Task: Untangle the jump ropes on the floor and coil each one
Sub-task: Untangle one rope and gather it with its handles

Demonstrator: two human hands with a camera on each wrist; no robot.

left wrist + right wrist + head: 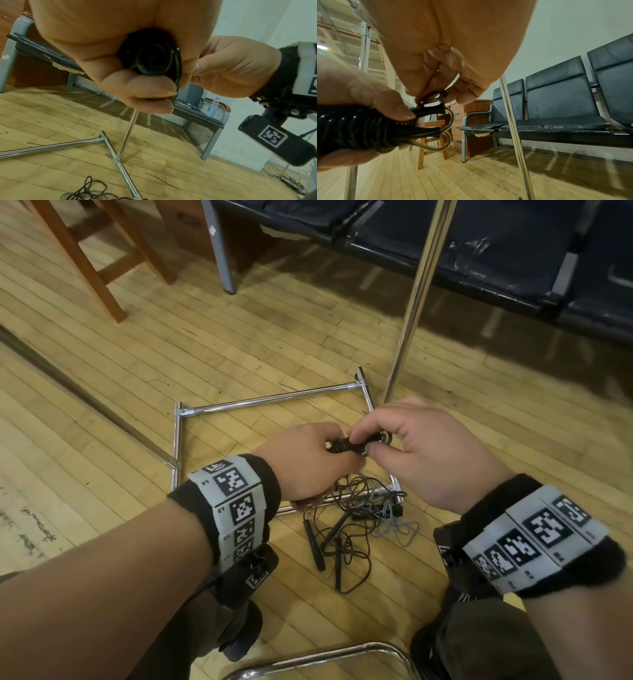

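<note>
In the head view my left hand (pixel 322 453) grips a jump rope bundle (pixel 346 445): black handles held side by side with dark cord wound round them. My right hand (pixel 370 441) pinches a small cord loop (pixel 435 97) at the bundle's end. The right wrist view shows the wound handles (pixel 359 128) in the left hand (pixel 359 88), with cord loops sticking out. In the left wrist view the black handle end (pixel 150 59) sits in my curled left fingers (pixel 137 86). Below on the floor lies a tangle of brown and grey ropes (pixel 356 508) with loose black handles (pixel 317 546).
The tangle lies against a chrome rack base (pixel 267 400) on the wooden floor; its upright pole (pixel 414 302) rises just behind my right hand. A row of dark seats (pixel 479 251) stands beyond, a wooden stool (pixel 92 258) at far left, a chrome tube (pixel 325 655) near my knees.
</note>
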